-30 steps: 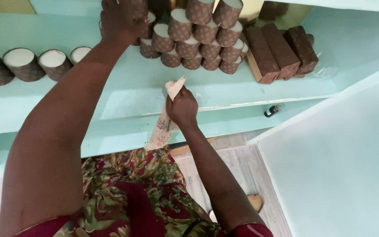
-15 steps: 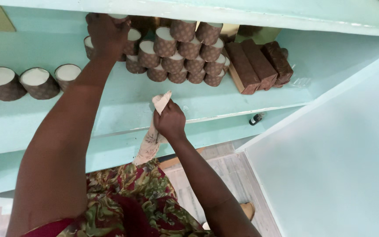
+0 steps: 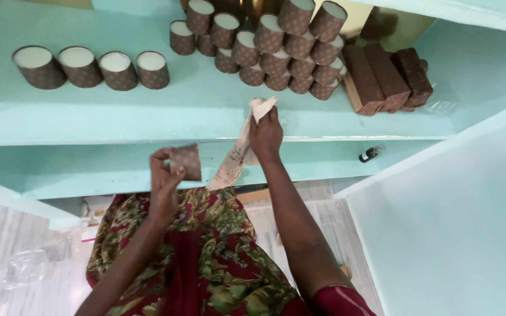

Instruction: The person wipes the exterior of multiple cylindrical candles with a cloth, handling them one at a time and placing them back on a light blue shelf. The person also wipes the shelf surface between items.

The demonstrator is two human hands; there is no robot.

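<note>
Below the shelf (image 3: 147, 126), a cup (image 3: 186, 161) taken from the stack (image 3: 265, 47) is now pinched by left fingers (image 3: 162, 169); right fingers (image 3: 265, 120) are clamped on cloth (image 3: 238, 155).

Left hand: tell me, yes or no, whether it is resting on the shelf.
No, the left hand holds a small brown cup in the air below the shelf edge.

Turquoise shelf (image 3: 89, 126) with brown cups (image 3: 95, 67)
</note>
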